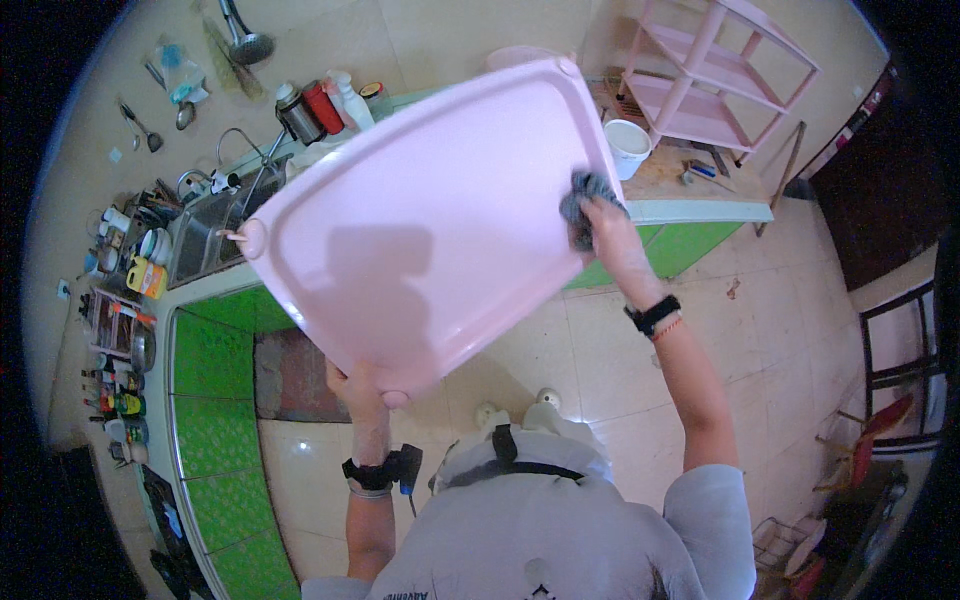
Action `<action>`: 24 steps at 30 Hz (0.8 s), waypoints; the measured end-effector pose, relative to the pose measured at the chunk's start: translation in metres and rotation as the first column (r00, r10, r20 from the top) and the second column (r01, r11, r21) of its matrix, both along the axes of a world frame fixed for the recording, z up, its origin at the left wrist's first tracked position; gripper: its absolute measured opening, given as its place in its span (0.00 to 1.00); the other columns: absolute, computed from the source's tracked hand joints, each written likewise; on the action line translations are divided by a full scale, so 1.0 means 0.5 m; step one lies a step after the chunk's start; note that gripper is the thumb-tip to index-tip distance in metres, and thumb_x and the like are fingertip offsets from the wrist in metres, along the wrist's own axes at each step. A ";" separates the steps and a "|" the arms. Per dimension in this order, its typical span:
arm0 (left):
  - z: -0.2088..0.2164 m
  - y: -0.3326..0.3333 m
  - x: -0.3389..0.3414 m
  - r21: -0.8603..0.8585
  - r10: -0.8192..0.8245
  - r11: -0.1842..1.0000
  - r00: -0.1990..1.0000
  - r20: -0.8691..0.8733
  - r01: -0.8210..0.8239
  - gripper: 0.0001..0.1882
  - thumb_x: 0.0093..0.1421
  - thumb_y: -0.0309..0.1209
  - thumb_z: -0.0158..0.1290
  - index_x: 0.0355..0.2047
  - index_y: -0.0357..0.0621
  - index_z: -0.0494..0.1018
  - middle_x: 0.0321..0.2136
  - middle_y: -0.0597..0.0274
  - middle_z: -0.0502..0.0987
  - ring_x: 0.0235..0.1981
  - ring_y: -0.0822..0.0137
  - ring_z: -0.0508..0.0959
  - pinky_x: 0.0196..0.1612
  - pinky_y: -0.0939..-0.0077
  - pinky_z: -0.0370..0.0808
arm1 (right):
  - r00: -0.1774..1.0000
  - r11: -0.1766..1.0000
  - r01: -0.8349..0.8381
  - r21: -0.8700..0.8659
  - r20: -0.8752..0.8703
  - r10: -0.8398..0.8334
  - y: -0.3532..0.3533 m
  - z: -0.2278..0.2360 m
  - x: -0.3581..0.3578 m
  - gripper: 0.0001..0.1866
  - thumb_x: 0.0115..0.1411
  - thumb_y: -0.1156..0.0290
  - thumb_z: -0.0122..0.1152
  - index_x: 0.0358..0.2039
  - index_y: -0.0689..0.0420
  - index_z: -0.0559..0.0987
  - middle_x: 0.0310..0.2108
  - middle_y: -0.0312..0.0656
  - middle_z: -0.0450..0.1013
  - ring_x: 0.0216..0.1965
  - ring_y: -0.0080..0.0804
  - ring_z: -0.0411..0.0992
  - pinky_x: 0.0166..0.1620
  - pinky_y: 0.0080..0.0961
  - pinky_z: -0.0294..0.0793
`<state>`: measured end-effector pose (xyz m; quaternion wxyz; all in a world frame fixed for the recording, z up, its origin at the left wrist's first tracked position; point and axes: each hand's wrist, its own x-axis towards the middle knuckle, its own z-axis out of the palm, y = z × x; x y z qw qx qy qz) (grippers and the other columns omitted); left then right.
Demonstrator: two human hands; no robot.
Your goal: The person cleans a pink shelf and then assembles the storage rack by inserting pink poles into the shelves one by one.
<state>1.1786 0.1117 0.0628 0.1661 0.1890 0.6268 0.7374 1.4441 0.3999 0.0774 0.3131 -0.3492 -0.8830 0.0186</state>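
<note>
A large pink plastic shelf tray [480,190] with a raised rim and corner sockets is held up in front of me, tilted. My left hand [358,388] grips its near left edge, close to a rounded corner; part of the fingers lies hidden behind the tray. At the right end my right hand [612,232] is closed on a dark grey cloth [584,200] pressed against the inner surface by the rim. The cloth is slightly blurred. A shadow falls over the tray's left half.
A pink shelf rack [705,75] stands on the counter at the back right, beside a white bucket [627,145]. Left are a steel sink [205,235], bottles and a yellow jug [147,277]. Green cabinets [215,420] run along the left. A red chair [868,440] stands far right.
</note>
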 end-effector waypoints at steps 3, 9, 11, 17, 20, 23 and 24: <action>0.016 -0.006 -0.003 0.029 0.008 1.000 1.000 -0.021 -0.007 0.17 0.47 0.20 0.48 0.41 0.35 0.66 0.35 0.61 0.71 0.34 0.68 0.72 0.36 0.75 0.71 | 0.995 0.999 0.022 0.047 0.097 -0.026 -0.049 -0.006 0.000 0.13 0.47 0.80 0.50 0.36 0.60 0.73 0.31 0.49 0.69 0.35 0.45 0.69 0.40 0.35 0.70; 0.040 0.006 0.016 0.039 0.005 0.999 0.994 -0.106 -0.001 0.14 0.49 0.22 0.50 0.38 0.36 0.68 0.33 0.63 0.72 0.33 0.71 0.72 0.35 0.77 0.70 | 0.967 0.969 -0.229 0.091 0.135 0.215 -0.165 0.001 -0.064 0.10 0.46 0.76 0.52 0.32 0.57 0.73 0.29 0.43 0.68 0.34 0.40 0.69 0.38 0.33 0.69; 0.031 0.010 0.016 0.068 -0.010 0.997 0.994 -0.110 0.018 0.14 0.49 0.23 0.52 0.38 0.36 0.69 0.33 0.64 0.73 0.33 0.71 0.72 0.35 0.78 0.70 | 0.928 0.947 -0.322 -0.020 0.191 0.320 -0.229 0.031 -0.103 0.13 0.46 0.77 0.51 0.35 0.57 0.74 0.32 0.44 0.69 0.37 0.40 0.69 0.41 0.33 0.70; 0.032 0.049 0.057 0.048 -0.019 0.999 0.998 -0.053 0.021 0.16 0.49 0.23 0.52 0.40 0.37 0.69 0.32 0.65 0.73 0.30 0.74 0.72 0.34 0.79 0.70 | 0.748 0.765 -0.598 -0.237 0.176 0.640 -0.345 0.059 -0.194 0.17 0.47 0.79 0.50 0.40 0.55 0.75 0.37 0.45 0.71 0.40 0.39 0.70 0.43 0.30 0.71; 0.036 0.044 0.058 -0.016 -0.053 0.998 0.997 0.048 0.054 0.16 0.49 0.22 0.50 0.41 0.36 0.69 0.30 0.65 0.73 0.28 0.75 0.71 0.32 0.78 0.69 | 0.724 0.678 -0.659 -0.327 -0.031 0.689 -0.318 0.046 -0.201 0.19 0.47 0.81 0.49 0.41 0.54 0.74 0.37 0.45 0.71 0.40 0.38 0.71 0.42 0.29 0.71; 0.036 0.040 0.060 -0.138 -0.062 0.989 0.998 -0.025 0.058 0.16 0.48 0.22 0.48 0.40 0.36 0.68 0.29 0.63 0.73 0.26 0.75 0.70 0.30 0.77 0.69 | 0.726 0.531 -0.686 -0.497 -0.435 0.532 -0.279 0.119 -0.205 0.21 0.47 0.83 0.49 0.43 0.52 0.73 0.37 0.44 0.70 0.38 0.40 0.71 0.40 0.30 0.72; 0.026 0.041 0.062 -0.069 -0.071 0.995 0.995 -0.067 0.066 0.16 0.48 0.22 0.47 0.40 0.35 0.68 0.28 0.64 0.72 0.26 0.75 0.70 0.30 0.77 0.68 | 0.729 0.375 -0.685 -0.625 -0.588 0.351 -0.274 0.160 -0.210 0.23 0.47 0.84 0.48 0.44 0.52 0.72 0.39 0.45 0.70 0.38 0.42 0.71 0.39 0.31 0.73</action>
